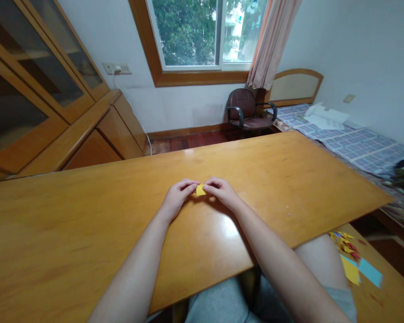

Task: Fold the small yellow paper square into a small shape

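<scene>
A small piece of yellow paper (200, 190) is held up between my two hands, just above the wooden table (121, 215). My left hand (179, 196) pinches its left edge between thumb and fingers. On the opposite side, my right hand (222, 192) grips the paper with the thumb on the near face. Both hands are closed, with the fingers curled behind the paper. Whether the paper is folded is too small to make out.
Right of my leg, a lower wooden surface (387, 300) bears a pile of small folded papers (345, 244), a yellow sheet (350, 270) and a blue sheet (371, 272). Beyond the table stand an office chair (244, 107), a bed (350, 148) and a glass-door cabinet (60, 107).
</scene>
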`<control>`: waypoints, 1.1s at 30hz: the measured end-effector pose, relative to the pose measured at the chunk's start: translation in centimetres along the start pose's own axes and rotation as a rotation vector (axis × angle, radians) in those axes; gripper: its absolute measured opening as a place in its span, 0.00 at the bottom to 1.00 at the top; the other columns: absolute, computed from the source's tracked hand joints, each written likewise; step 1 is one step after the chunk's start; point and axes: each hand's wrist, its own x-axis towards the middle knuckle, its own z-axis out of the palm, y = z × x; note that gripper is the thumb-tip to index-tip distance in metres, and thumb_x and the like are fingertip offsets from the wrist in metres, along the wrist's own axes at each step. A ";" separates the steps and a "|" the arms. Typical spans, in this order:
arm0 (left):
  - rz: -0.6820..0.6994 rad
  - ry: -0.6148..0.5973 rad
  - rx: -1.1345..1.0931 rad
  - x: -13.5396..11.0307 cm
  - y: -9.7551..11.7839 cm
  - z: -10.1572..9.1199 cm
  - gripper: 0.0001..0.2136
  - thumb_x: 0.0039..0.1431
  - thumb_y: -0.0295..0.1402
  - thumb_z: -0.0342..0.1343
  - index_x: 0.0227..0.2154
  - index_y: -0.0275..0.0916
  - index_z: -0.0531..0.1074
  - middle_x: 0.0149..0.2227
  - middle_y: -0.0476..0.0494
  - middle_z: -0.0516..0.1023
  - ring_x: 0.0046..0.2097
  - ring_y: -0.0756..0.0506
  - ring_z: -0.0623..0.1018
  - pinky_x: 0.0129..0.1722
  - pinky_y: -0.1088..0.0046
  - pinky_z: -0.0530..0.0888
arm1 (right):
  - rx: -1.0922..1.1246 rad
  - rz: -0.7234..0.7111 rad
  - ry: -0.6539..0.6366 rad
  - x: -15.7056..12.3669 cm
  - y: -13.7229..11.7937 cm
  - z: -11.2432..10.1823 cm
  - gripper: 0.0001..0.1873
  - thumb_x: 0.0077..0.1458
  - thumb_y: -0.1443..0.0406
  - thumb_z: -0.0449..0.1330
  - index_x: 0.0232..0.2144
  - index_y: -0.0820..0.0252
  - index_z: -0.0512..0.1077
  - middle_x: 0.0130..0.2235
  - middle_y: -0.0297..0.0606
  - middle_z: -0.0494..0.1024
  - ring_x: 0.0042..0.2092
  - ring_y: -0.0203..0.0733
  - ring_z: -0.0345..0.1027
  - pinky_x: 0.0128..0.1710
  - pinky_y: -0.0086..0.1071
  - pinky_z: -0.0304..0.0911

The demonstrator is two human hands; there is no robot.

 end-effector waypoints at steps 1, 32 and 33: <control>0.001 -0.002 0.000 0.0 0.0 0.0 0.12 0.54 0.42 0.61 0.34 0.39 0.80 0.32 0.46 0.77 0.38 0.46 0.75 0.42 0.71 0.70 | 0.003 0.000 0.001 0.0 0.0 0.0 0.16 0.49 0.53 0.65 0.28 0.61 0.74 0.27 0.32 0.72 0.30 0.35 0.64 0.33 0.29 0.60; -0.110 -0.026 0.006 0.0 0.2 0.8 0.13 0.52 0.43 0.61 0.29 0.36 0.74 0.26 0.48 0.76 0.30 0.49 0.74 0.35 0.73 0.70 | 0.109 0.063 0.033 0.1 0.6 0.5 0.17 0.48 0.54 0.66 0.31 0.61 0.72 0.26 0.31 0.73 0.26 0.32 0.64 0.27 0.26 0.60; -0.107 -0.037 0.023 0.0 0.1 0.8 0.13 0.52 0.43 0.61 0.29 0.36 0.74 0.26 0.49 0.76 0.30 0.49 0.74 0.34 0.73 0.69 | 0.100 0.060 0.022 0.1 0.6 0.5 0.17 0.49 0.54 0.66 0.32 0.62 0.72 0.27 0.31 0.74 0.26 0.32 0.65 0.27 0.26 0.60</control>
